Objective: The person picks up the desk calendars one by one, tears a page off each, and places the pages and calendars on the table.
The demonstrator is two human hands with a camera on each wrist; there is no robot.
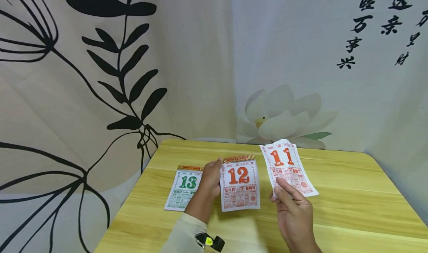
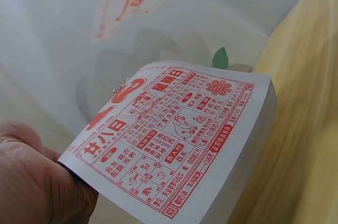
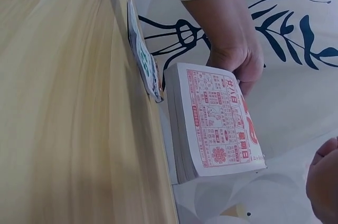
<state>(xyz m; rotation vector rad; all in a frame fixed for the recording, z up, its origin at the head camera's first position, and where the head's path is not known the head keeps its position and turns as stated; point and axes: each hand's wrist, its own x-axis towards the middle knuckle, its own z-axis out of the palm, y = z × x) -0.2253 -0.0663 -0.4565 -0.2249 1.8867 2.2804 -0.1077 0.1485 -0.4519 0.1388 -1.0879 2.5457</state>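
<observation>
My left hand [image 1: 208,178] grips the left edge of a thick tear-off calendar [image 1: 240,197] with a red 12 on its top page. This calendar is held up off the table, and its many page edges show in the right wrist view. On the right, my right hand [image 1: 295,216] pinches the lower left part of a loose calendar sheet [image 1: 291,165] printed with a red 11. That sheet is apart from the calendar and slightly tilted. Another calendar [image 1: 182,193] with a green 13 lies on the table, partly hidden behind my left hand and forearm.
The wooden table [image 1: 351,201] has rounded back corners. Behind it hangs a pale curtain [image 1: 200,78] with black plant drawings, a lotus and dark characters. A black strap device [image 1: 210,242] sits on my left wrist over a light sleeve.
</observation>
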